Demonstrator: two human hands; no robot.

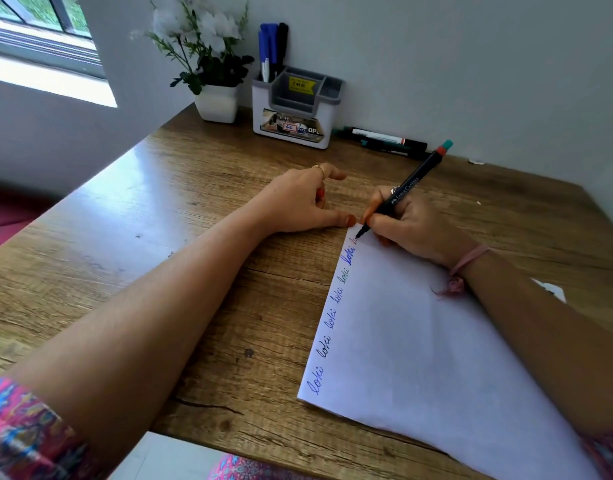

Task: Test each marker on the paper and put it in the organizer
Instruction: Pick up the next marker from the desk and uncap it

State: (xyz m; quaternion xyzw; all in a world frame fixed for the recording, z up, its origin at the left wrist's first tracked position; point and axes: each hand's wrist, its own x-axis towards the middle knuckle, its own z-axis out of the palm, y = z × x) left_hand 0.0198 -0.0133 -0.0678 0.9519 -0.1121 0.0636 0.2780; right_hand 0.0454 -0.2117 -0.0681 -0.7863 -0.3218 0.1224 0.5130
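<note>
Marker (402,192): black barrel, white lettering, cap posted on the tail end showing teal and red; pinched in the right hand (409,225), tip down at the far corner of the paper (419,341), just past a row of blue test words and a first faint reddish stroke. Risk: little sheet is left beyond the tip, so a long stroke could run onto the wooden table (194,237). Left hand (305,202): loosely curled, grasping nothing, thumb beside the sheet's corner; if it lifts, the paper may slide. Organizer (294,112): at the wall, several markers upright in it. Untested markers (384,138): lying beside it.
</note>
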